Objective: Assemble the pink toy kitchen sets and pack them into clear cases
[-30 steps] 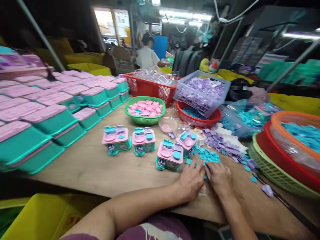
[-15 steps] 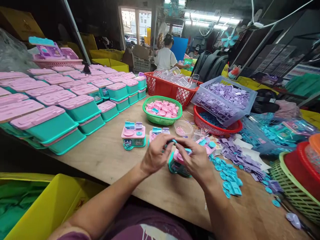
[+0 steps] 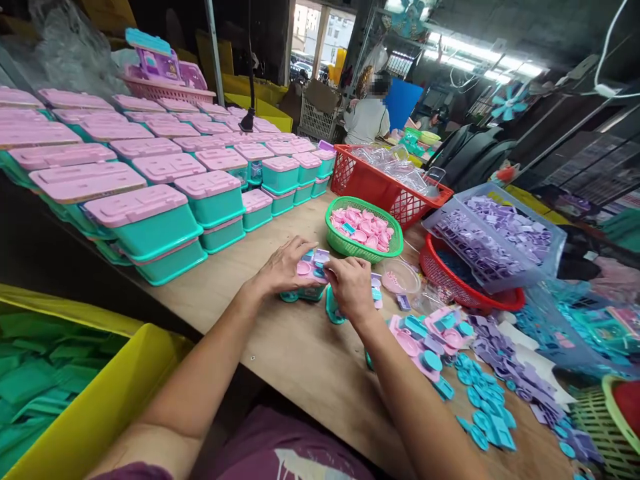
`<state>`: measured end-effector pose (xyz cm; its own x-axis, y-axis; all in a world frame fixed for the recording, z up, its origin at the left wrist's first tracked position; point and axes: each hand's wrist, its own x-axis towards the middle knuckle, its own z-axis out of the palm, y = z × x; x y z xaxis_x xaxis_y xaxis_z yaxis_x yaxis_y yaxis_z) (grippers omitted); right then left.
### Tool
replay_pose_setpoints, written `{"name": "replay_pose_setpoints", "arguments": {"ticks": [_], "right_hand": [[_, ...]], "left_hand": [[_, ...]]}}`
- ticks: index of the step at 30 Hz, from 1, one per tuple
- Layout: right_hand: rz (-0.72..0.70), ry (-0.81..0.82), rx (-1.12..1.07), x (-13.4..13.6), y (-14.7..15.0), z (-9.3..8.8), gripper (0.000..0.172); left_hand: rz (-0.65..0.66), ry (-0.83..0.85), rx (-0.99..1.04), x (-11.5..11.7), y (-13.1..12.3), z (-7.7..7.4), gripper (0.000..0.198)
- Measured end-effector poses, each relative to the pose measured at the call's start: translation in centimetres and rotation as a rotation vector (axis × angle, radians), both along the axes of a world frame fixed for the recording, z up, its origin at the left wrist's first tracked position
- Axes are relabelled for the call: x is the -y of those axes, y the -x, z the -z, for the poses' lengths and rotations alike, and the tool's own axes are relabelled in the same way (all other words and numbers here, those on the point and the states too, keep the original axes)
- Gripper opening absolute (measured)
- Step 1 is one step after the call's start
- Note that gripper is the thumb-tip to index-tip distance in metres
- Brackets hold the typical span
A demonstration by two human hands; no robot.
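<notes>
My left hand (image 3: 287,267) lies over a small pink and teal toy stove (image 3: 310,273) on the wooden table (image 3: 280,340), its fingers curled on the stove's top. My right hand (image 3: 351,288) pinches at the same toy's right side, covering a second toy stove (image 3: 334,312) beneath it. What the right fingertips hold is hidden. Two more toy stoves (image 3: 425,337) stand to the right, beside loose teal parts (image 3: 483,403) and purple parts (image 3: 505,360).
Stacked teal boxes with pink lids (image 3: 150,193) fill the left. A green basket of pink parts (image 3: 364,230), a red basket of clear pieces (image 3: 387,177), a tray of purple parts (image 3: 495,233) and a yellow bin (image 3: 90,393) surround the work spot. A person (image 3: 369,113) works far back.
My view has swung left. Both hands rose from the loose teal parts, met above the table, and have since come down onto the leftmost toy stove.
</notes>
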<state>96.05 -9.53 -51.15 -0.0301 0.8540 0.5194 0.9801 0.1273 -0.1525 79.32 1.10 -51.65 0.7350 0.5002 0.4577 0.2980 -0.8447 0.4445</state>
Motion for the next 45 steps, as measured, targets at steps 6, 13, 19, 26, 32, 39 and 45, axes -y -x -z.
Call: {"name": "replay_pose_setpoints", "arguments": {"ticks": [6, 13, 19, 26, 32, 39, 45], "right_hand": [[-0.027, -0.052, -0.030, 0.5, -0.2, 0.5, 0.005], [-0.093, -0.025, 0.060, 0.9, -0.6, 0.7, 0.012], [-0.243, 0.082, 0.217, 0.8, -0.9, -1.1, 0.018], [-0.227, 0.204, 0.332, 0.1, 0.4, -1.4, 0.015], [-0.031, 0.129, 0.283, 1.6, 2.9, -1.1, 0.019], [0.076, -0.353, -0.060, 16.3, -2.9, 0.7, 0.020], [0.330, -0.139, -0.069, 25.9, -10.5, 5.6, 0.040]], "left_hand": [[0.004, 0.027, 0.048, 0.0, 0.3, 0.5, 0.076], [-0.006, 0.035, 0.084, -0.1, 0.3, 0.8, 0.077], [-0.005, 0.007, 0.063, -0.2, 0.3, 1.2, 0.073], [0.014, 0.012, 0.052, -0.5, 0.3, 1.1, 0.066], [0.034, -0.047, 0.014, -1.5, 0.4, 1.9, 0.061], [-0.047, -0.297, 0.004, 2.1, -1.3, -2.3, 0.065], [0.393, -0.136, -0.060, 9.0, -12.7, -6.1, 0.046]]}}
